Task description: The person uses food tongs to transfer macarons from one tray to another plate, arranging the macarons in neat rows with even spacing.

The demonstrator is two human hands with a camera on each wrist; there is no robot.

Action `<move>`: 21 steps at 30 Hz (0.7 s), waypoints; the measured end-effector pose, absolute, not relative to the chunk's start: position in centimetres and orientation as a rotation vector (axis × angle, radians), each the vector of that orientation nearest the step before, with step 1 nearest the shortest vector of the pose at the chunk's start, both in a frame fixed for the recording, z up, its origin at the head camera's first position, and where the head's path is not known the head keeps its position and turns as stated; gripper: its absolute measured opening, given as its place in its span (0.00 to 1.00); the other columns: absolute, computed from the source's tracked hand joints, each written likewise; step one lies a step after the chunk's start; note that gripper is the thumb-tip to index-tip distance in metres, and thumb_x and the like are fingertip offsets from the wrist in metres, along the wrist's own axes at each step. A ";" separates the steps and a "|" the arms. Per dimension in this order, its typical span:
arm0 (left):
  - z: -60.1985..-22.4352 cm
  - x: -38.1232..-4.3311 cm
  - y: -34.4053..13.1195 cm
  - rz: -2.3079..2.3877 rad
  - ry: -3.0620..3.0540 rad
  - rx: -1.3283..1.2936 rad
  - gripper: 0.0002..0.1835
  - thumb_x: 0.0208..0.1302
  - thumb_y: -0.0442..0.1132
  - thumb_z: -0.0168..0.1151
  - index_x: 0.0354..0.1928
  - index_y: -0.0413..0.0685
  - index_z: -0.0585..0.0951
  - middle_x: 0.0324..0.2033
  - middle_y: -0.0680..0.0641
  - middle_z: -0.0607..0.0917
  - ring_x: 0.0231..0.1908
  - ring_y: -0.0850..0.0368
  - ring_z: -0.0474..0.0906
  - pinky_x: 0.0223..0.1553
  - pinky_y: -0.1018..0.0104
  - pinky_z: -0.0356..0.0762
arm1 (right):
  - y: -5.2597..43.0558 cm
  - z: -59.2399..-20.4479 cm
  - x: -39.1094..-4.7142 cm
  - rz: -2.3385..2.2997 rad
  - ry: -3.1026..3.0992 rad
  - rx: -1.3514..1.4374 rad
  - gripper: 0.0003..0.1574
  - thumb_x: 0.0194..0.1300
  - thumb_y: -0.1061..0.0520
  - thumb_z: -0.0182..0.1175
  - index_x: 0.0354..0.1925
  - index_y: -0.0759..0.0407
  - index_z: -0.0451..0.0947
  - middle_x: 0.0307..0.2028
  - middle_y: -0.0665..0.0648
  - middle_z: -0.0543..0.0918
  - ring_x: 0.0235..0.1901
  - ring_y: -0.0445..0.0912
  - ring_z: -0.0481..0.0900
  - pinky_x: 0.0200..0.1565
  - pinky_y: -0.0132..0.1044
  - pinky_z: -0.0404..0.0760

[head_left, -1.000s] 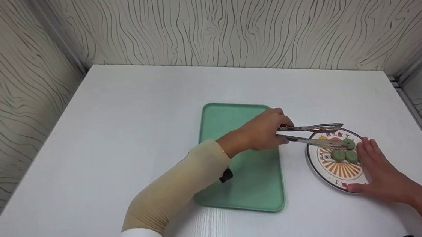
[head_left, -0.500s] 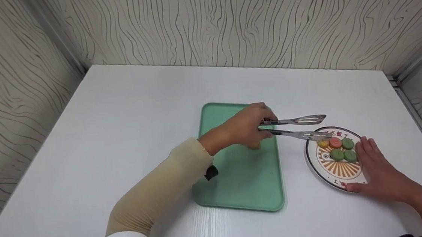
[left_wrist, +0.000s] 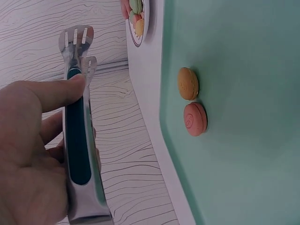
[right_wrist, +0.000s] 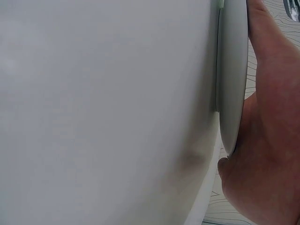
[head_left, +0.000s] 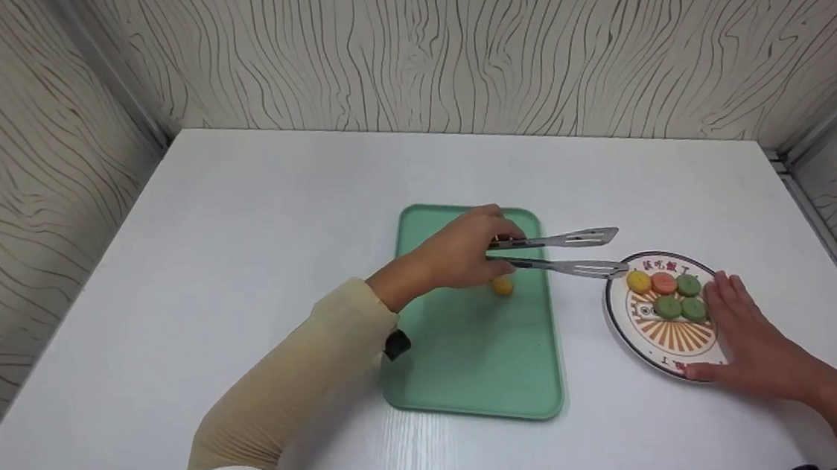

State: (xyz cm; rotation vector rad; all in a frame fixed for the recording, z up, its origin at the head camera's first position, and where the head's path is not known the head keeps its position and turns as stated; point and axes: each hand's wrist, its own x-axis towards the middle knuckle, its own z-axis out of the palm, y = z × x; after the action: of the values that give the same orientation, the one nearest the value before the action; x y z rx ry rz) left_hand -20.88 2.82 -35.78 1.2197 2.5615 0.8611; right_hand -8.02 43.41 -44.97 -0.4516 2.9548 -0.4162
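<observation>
My left hand [head_left: 468,250] grips metal tongs [left_wrist: 77,126] with dark handle inlays, above the green tray [head_left: 473,365]. The slotted ends of the tongs stand apart with nothing between them. The lower end reaches the plate's left rim in the head view. On the white patterned plate [head_left: 640,344] lie a yellow macaron [head_left: 639,282], a pink macaron [head_left: 663,283] and three green macarons [head_left: 668,307]. Straight fingers of my right hand [head_left: 756,347] rest at the plate's right rim, the thumb at its near edge. A yellow macaron [left_wrist: 188,83] and a pink macaron [left_wrist: 195,118] lie on the tray.
A white table [head_left: 238,227] bears the tray and plate. Wood-grain patterned panels [head_left: 411,49] rise behind it and at both sides. My left forearm, in a beige sleeve [head_left: 288,383], crosses the tray's left edge.
My left hand has drawn the tongs leftward, off the macarons on the plate. The plate's yellow and pink macarons and one on the tray have come into sight. My right hand stays put.
</observation>
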 end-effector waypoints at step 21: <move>-36.7 -21.1 -0.8 0.924 2.576 1.242 0.20 0.57 0.51 0.66 0.47 0.46 0.82 0.34 0.53 0.76 0.35 0.58 0.69 0.35 0.70 0.68 | 43.3 -44.5 -8.0 -0.445 2.920 -0.400 0.76 0.49 0.36 0.68 0.71 0.70 0.30 0.71 0.66 0.27 0.69 0.54 0.18 0.56 0.24 0.20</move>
State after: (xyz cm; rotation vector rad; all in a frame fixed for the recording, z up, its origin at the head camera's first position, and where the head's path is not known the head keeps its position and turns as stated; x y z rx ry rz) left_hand -21.12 -0.80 -36.67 1.2424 2.5756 0.9237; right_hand -7.97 43.30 -44.49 -0.3995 2.9199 -0.4446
